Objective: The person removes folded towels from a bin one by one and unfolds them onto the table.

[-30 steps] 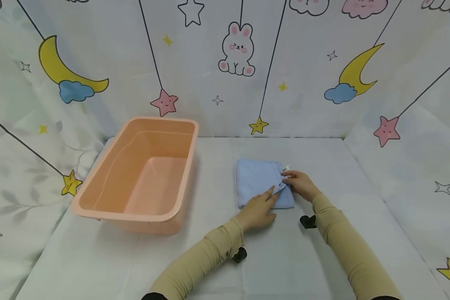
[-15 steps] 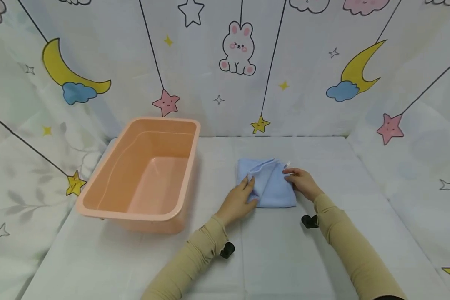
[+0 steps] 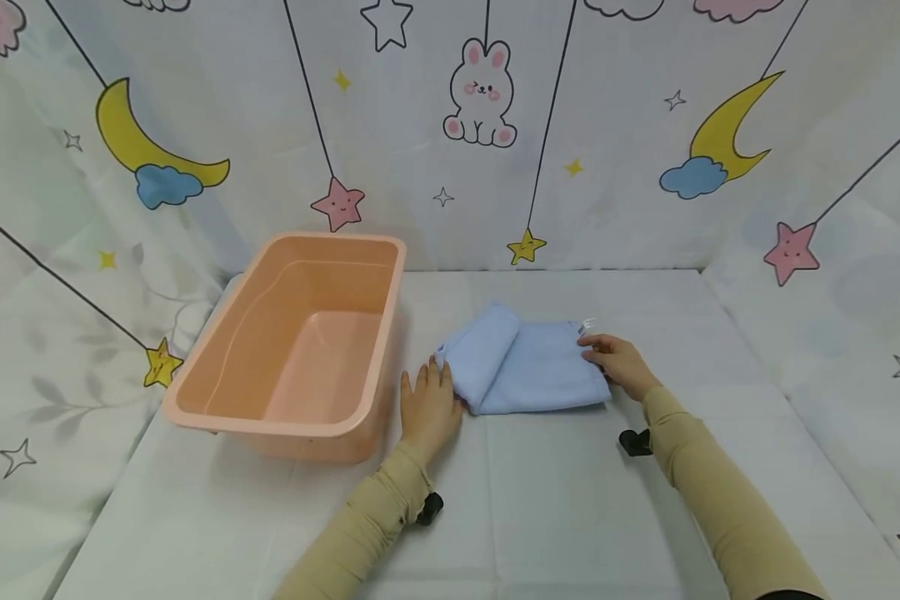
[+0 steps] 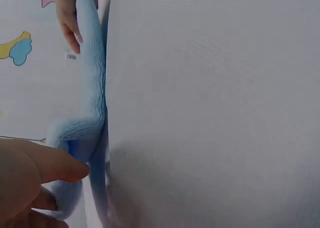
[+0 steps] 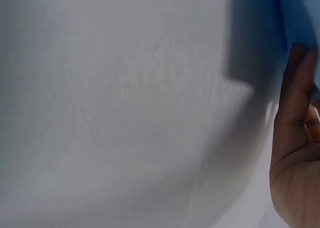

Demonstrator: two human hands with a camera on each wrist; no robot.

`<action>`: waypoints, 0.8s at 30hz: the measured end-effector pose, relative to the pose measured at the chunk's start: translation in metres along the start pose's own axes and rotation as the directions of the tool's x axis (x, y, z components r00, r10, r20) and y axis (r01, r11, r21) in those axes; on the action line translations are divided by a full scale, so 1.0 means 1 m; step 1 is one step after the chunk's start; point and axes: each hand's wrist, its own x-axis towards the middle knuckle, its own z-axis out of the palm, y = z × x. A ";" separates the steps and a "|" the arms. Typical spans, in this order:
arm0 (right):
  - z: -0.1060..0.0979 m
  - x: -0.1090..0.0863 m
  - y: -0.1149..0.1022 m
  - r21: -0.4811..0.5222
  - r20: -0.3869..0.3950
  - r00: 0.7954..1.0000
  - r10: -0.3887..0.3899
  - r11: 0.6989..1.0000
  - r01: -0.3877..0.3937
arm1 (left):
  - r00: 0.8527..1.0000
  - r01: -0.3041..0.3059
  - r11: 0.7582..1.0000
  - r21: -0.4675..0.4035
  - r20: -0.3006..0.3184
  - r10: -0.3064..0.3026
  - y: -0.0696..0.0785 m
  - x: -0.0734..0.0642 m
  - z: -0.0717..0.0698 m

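Observation:
A light blue towel [image 3: 547,367] lies on the white table, with its left part folded over in a raised flap. At that flap my left hand [image 3: 429,412] holds the edge between thumb and index finger, the other fingers spread out. In the left wrist view the thumb [image 4: 65,165] sits against the cloth, seen edge-on. My right hand [image 3: 618,362] pinches the towel's right edge, just below a small white tag [image 3: 587,325]. In the right wrist view the fingers [image 5: 297,88] reach up to the blue cloth; their tips are partly hidden.
A peach plastic basin [image 3: 390,333] stands to the left, close to my left hand; nothing is seen inside it. White curtains [image 3: 615,108] printed with stars, moons and a rabbit enclose the back and sides of the table [image 3: 555,500].
My left hand has moved left, drawing the upper layer of the towel with it, so the towel spreads wider. The right hand stays at the right edge.

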 end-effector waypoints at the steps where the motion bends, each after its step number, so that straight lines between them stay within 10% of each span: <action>1: -0.003 -0.001 0.001 -0.005 -0.009 1.000 -0.006 1.000 0.006 | 1.000 0.002 0.999 0.033 0.002 -0.003 -0.001 -0.002 -0.001; 9: -0.024 -0.006 0.023 -0.071 -0.060 0.998 -0.003 0.997 -0.002 | 0.994 -0.008 0.992 0.124 0.108 -0.006 -0.002 -0.015 -0.011; 24: -0.043 -0.014 0.037 -0.142 -0.144 0.989 -0.034 0.990 0.013 | 0.996 -0.084 0.993 0.088 0.021 0.083 0.007 -0.032 -0.012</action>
